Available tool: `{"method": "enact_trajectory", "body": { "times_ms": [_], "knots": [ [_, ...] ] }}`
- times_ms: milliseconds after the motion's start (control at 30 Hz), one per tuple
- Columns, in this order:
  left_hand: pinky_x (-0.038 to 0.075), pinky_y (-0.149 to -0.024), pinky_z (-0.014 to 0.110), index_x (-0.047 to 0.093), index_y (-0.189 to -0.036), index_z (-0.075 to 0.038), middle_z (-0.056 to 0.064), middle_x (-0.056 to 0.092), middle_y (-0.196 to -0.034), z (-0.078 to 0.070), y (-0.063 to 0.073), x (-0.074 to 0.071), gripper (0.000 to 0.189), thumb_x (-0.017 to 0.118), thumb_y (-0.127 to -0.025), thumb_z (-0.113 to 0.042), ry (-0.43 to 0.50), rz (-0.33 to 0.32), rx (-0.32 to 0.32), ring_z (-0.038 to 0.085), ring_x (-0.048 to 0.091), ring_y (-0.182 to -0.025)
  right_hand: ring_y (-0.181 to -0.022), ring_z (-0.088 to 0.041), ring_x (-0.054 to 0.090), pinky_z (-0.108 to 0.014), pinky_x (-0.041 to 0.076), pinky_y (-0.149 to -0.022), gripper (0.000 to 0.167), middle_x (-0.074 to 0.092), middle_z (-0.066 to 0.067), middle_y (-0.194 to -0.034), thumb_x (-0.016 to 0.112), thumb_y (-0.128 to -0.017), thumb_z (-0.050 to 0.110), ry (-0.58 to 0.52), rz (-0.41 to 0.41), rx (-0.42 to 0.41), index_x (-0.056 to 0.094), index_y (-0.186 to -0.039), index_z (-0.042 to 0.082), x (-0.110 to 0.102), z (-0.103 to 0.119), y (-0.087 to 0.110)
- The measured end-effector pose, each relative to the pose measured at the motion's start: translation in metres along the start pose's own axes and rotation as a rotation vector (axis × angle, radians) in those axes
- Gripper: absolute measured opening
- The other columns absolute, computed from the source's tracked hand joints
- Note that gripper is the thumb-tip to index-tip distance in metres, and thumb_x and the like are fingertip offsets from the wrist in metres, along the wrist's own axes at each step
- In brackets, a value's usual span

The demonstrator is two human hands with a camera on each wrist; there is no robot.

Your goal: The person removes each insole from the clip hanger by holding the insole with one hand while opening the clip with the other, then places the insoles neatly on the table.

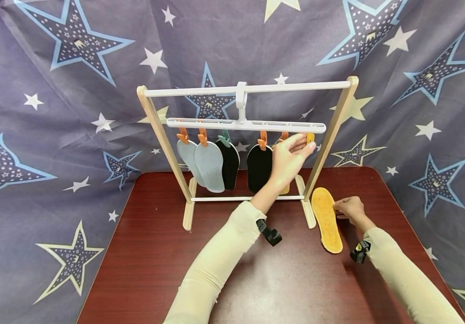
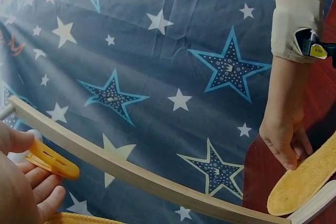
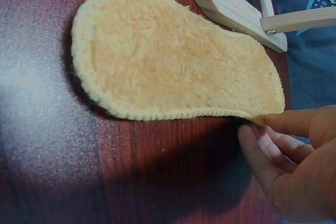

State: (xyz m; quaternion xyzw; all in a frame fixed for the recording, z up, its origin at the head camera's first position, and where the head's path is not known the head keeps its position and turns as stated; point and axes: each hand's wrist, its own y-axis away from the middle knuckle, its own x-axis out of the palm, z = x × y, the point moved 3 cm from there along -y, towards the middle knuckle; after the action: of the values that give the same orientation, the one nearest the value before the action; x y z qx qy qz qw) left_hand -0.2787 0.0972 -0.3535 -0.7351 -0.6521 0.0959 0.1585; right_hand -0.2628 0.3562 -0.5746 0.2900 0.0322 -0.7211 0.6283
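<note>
My left hand is up at the right end of a white clip hanger. Between its thumb and fingers it pinches a yellow clothespin. Down on the table's right side, my right hand pinches the edge of a fuzzy yellow insole with a stitched rim. Behind the left hand hangs another yellow insole, mostly hidden, below an orange clip. Grey insoles and black insoles hang from orange and green clips along the hanger.
A wooden rack with a white top bar carries the hanger. Its right foot stands just left of the insole on the table. Behind the dark red table hangs a star-patterned cloth.
</note>
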Motion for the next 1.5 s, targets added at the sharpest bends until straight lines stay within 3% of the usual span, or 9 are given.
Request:
{"method": "enact_trajectory", "body": {
  "times_ms": [533,800,933,1233,1500],
  "knots": [
    [0.058,-0.089,0.017,0.067,-0.127,0.007,0.025,0.071,-0.122,-0.001,0.001,0.0,0.038,0.073,-0.092,-0.004,0.027,0.003,-0.016,0.033,0.071,-0.112,-0.07,-0.009,0.067,-0.041,0.065,-0.073,0.03,0.071,-0.003,-0.074,0.061,-0.094,0.0,0.016,-0.001,-0.014,0.063,-0.113,-0.022,0.0,0.001,0.0],
    [0.057,-0.091,0.017,0.067,-0.129,0.005,0.023,0.071,-0.125,-0.002,0.003,-0.003,0.038,0.072,-0.093,-0.005,-0.019,0.017,0.019,0.031,0.071,-0.114,-0.07,-0.011,0.069,-0.041,0.065,-0.074,0.031,0.072,-0.005,-0.078,0.061,-0.095,0.002,0.018,-0.002,-0.008,0.063,-0.115,-0.021,0.0,0.003,0.001],
    [0.059,-0.087,0.018,0.071,-0.123,0.004,0.021,0.074,-0.118,-0.004,0.005,-0.004,0.033,0.073,-0.092,-0.006,-0.045,-0.016,0.04,0.028,0.074,-0.107,-0.067,-0.009,0.067,-0.039,0.065,-0.072,0.032,0.073,-0.007,-0.08,0.062,-0.095,0.003,0.032,-0.011,-0.007,0.063,-0.117,-0.02,-0.001,0.005,0.002],
    [0.058,-0.081,0.013,0.076,-0.114,0.0,0.014,0.079,-0.105,-0.016,0.012,-0.014,0.024,0.073,-0.093,-0.013,-0.198,-0.065,0.119,0.02,0.077,-0.096,-0.069,-0.008,0.069,-0.036,0.064,-0.071,0.034,0.076,-0.017,-0.096,0.061,-0.098,0.007,0.061,-0.03,-0.032,0.063,-0.122,-0.017,-0.005,0.017,0.006],
    [0.061,-0.075,0.019,0.078,-0.105,-0.001,0.014,0.079,-0.093,-0.024,0.015,-0.037,0.018,0.072,-0.092,-0.012,-0.186,-0.195,0.23,0.019,0.077,-0.083,-0.064,-0.001,0.067,-0.025,0.062,-0.063,0.037,0.073,0.005,-0.078,0.063,-0.097,0.007,-0.038,-0.037,-0.103,0.06,-0.124,-0.018,-0.013,0.041,0.012]
  ]
}}
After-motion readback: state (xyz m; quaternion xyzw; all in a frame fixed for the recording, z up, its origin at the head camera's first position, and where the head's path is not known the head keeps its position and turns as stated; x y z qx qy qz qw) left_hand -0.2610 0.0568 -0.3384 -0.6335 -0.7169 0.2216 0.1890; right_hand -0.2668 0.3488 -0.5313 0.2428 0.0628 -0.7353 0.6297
